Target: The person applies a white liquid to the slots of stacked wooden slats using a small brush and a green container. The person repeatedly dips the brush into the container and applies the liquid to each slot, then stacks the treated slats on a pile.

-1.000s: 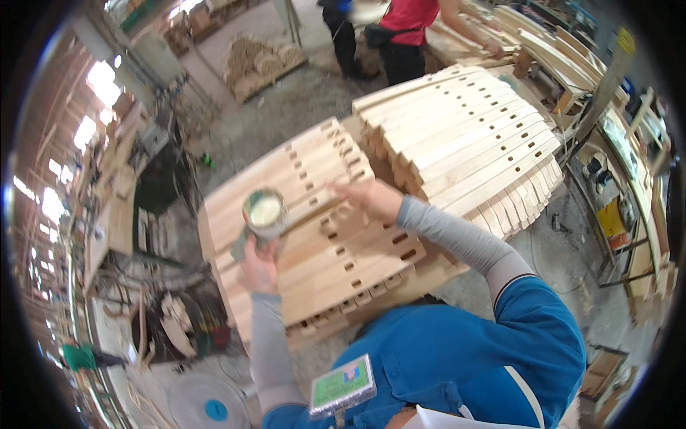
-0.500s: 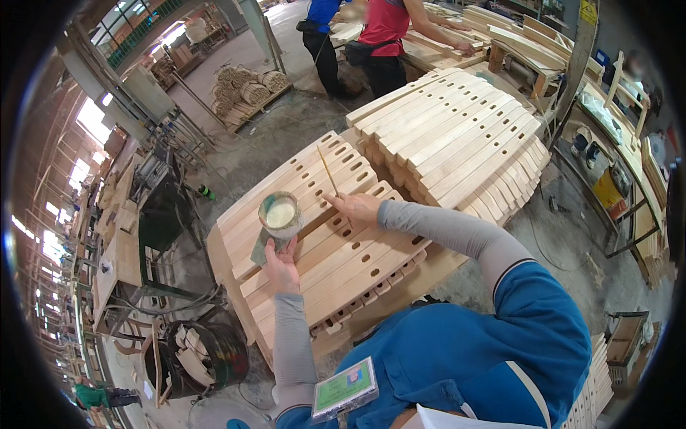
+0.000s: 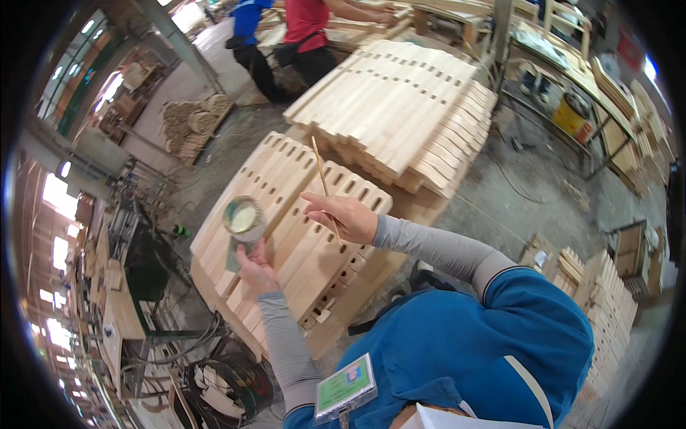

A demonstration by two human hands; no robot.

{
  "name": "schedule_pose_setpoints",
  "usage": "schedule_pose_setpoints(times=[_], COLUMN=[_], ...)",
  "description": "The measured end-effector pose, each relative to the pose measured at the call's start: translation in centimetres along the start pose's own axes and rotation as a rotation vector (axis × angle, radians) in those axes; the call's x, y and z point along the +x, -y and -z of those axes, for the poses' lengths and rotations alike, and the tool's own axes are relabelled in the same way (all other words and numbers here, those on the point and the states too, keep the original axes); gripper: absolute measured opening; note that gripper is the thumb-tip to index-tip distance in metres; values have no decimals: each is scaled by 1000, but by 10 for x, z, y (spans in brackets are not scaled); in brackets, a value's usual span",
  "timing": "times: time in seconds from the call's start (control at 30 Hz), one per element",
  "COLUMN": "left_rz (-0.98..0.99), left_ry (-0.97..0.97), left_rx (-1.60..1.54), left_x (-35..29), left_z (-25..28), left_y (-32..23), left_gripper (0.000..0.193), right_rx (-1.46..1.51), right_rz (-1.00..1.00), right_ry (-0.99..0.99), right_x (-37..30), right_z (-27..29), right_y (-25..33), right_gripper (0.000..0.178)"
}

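Observation:
My left hand (image 3: 256,267) is wrapped round the lower side of a small stained cup (image 3: 254,234) with pale cream liquid in it. A flat grey-green piece (image 3: 233,256) shows beside that hand; whether the fingers grip it too I cannot tell. In my right hand (image 3: 351,218) a thin wooden stick (image 3: 319,161) is pinched, its upper end pointing away from me. Both hands are above a stack of pale slotted wooden boards (image 3: 282,286). Dark oval slots run in rows along these boards, and the right hand is over some of them.
A taller stack of slotted boards (image 3: 407,93) stands just beyond. At lower left is a black bin (image 3: 250,382) of wood scraps. Two people work at the far side, one in a red top (image 3: 306,25). A metal-legged table (image 3: 557,57) stands at far right.
The view has swung, so the stacks sit further left and more floor shows at right. My right hand with the stick has lifted off the boards and come nearer to me. The left still holds the cup.

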State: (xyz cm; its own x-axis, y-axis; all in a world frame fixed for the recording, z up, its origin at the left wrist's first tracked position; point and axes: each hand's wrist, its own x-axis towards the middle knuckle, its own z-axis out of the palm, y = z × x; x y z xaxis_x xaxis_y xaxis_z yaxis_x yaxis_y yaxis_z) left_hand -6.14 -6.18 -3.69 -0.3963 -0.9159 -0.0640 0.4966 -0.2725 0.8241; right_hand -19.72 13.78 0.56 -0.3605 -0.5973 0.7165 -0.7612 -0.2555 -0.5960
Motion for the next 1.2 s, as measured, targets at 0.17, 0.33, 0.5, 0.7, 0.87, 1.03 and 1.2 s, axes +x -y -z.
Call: schedule_pose_setpoints(times=[0.17,0.33,0.5,0.7,0.87,1.03,1.2], left_rz=[-71,-97,-100,-98,114,248,235], left_ry=[97,79,115,57,100,167,187], left_rx=[84,144,179,-30,-136,-106,-26], left_x=[-3,-18,-36,-115,-171,-208,-198], left_z=[-5,-15,-20,-108,-171,-235,-281], left_y=[-1,-7,-33,16,96,160,183], left_gripper=[43,45,43,40,37,33,34], right_rx=[-99,-214,-370,-464,-487,-545,-506], right_rz=[-143,-313,-502,-676,-666,-630,-722], right_ry=[-176,-302,-382,-561,-495,-466,-537], right_x=[-54,-108,-173,-263,-289,-292,-302], right_z=[64,159,271,375,424,469,480], right_y=[11,12,17,8,-4,-14,-43], right_gripper=[31,31,27,25,24,24,23])
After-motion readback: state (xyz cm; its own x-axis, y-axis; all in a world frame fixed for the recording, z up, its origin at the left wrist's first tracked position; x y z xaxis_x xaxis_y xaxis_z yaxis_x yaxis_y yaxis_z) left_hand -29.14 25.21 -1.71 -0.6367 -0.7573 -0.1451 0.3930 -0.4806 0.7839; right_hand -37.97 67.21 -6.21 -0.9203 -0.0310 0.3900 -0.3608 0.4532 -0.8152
